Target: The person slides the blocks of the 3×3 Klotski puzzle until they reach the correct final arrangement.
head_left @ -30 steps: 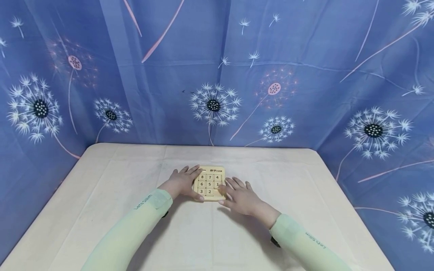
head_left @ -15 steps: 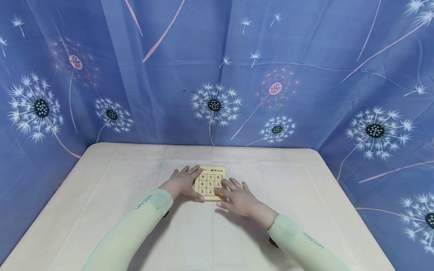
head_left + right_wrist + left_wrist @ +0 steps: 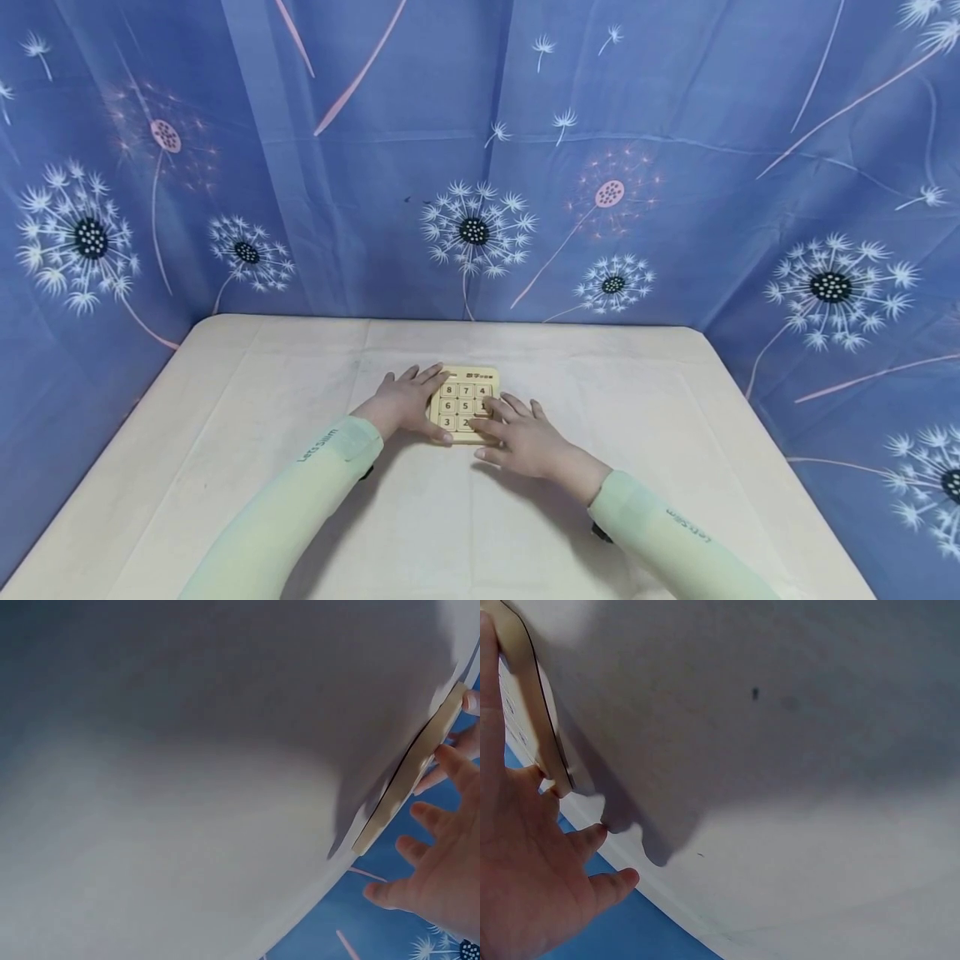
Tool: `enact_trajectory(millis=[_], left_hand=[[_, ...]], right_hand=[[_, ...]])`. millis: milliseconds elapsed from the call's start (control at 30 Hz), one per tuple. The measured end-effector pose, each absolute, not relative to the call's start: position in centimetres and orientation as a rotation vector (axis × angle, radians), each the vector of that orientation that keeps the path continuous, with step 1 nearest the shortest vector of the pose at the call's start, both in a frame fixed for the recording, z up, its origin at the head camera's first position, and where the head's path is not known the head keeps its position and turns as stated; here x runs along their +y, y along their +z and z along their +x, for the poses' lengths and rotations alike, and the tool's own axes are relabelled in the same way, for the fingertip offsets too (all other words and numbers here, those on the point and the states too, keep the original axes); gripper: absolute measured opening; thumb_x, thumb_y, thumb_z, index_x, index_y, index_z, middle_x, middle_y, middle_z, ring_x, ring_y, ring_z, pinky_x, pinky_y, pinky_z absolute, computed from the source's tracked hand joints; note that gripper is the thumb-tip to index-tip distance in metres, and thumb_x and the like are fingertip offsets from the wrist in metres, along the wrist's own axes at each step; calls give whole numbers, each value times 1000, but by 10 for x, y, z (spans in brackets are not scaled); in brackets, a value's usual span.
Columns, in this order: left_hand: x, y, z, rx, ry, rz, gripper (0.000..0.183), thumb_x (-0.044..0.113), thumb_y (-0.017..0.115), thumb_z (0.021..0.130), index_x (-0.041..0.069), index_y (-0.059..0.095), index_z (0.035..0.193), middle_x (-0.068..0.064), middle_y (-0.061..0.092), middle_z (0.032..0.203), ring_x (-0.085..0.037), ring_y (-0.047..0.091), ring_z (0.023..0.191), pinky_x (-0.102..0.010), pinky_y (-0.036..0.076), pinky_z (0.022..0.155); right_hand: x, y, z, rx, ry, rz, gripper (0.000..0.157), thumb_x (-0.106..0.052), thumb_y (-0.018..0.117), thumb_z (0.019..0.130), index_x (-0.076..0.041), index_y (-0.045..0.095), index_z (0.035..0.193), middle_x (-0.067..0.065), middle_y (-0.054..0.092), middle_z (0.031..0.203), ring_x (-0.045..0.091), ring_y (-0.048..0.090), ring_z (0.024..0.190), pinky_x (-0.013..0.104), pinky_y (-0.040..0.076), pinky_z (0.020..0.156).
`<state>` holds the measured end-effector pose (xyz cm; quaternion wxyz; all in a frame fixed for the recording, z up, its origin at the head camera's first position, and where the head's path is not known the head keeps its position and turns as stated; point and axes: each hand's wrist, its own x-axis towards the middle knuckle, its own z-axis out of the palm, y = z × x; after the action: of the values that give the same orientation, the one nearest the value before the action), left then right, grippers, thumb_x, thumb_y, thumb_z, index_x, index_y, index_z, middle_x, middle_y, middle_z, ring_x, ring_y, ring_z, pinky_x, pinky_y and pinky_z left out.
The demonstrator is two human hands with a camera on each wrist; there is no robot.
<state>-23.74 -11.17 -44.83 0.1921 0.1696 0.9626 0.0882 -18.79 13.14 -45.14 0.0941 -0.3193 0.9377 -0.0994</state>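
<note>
A yellow number sliding puzzle (image 3: 466, 398) lies flat on the table, its tiles in rows. My left hand (image 3: 408, 404) holds the board's left side, with the thumb at the lower left corner and a finger at the top left. In the left wrist view the board's edge (image 3: 536, 697) runs along the thumb, while the other fingers spread beyond it. My right hand (image 3: 528, 437) reaches over the lower right of the board with its fingers extended. One fingertip overlaps the 2 tile and another the 1 tile. The right wrist view shows fingertips at the board's edge (image 3: 409, 772).
The pale cloth-covered table (image 3: 262, 392) extends around the puzzle on every side. A blue curtain with dandelion prints (image 3: 360, 208) stands behind the table and along its sides.
My right hand has shifted slightly left across the board, its fingertips going from the right side onto the 1 and 2 tiles. The left hand and the board have stayed put.
</note>
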Motion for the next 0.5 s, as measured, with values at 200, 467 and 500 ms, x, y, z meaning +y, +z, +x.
enact_trajectory(millis=[200, 467, 500], left_hand=[[-112, -449, -238, 2705, 244, 482, 119, 69, 80, 74, 20, 21, 165, 0, 12, 175, -40, 16, 161, -69, 17, 127], [-111, -448, -238, 2699, 256, 470, 118, 68, 80, 74, 20, 21, 165, 1, 12, 175, -39, 15, 161, -69, 15, 128], [-111, -448, -238, 2700, 258, 471, 118, 68, 80, 75, 20, 22, 165, 1, 12, 175, -40, 15, 161, -69, 15, 128]], right_hand=[[132, -453, -189, 2791, -265, -974, 55, -52, 55, 101, -25, 54, 149, 15, 37, 166, 48, 31, 153, 81, 24, 117], [135, -456, -190, 2813, -229, -992, 55, -54, 55, 101, -28, 54, 149, 14, 38, 165, 47, 32, 153, 80, 26, 116], [135, -457, -190, 2814, -228, -992, 55, -54, 55, 101, -28, 54, 149, 14, 38, 165, 47, 32, 153, 80, 26, 116]])
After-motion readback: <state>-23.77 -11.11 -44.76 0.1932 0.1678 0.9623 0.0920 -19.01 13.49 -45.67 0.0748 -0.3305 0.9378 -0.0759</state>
